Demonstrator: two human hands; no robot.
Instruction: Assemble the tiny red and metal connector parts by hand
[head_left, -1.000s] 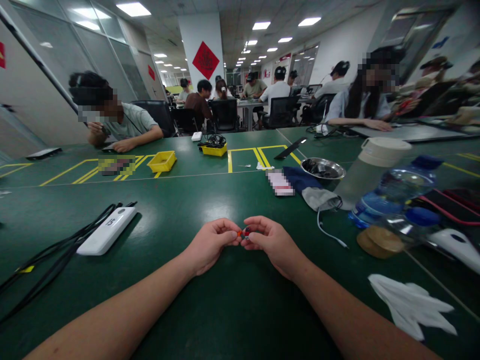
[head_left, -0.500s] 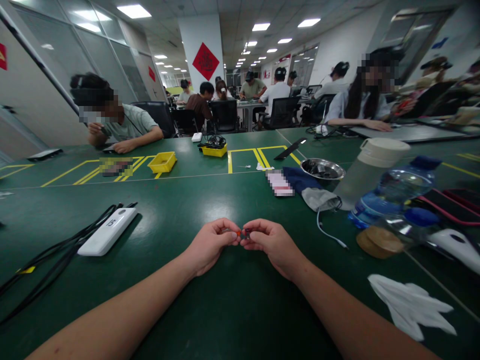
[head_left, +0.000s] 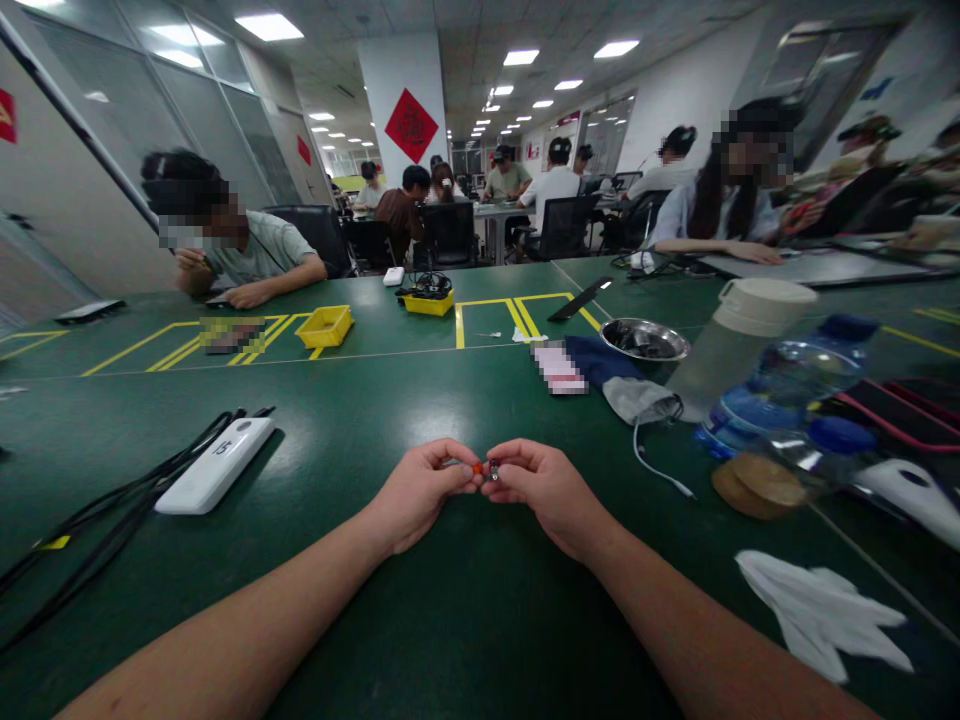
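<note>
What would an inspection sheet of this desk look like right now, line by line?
Surface: green table, glossy, with yellow tape lines at the far side.
Job's things: a small orange part pinched in the left hand; a small dark part pinched in the right hand; the two parts sit close together, contact unclear.
Clutter: white power bank, water bottle, cream-lidded cup, metal bowl, white glove, yellow trays.
Grippers: both hands closed in fingertip pinches, low over the table.
Cables: black cables beside the power bank; white cable near the bottle.
Surroundings: an office hall with other people seated at tables.
</note>
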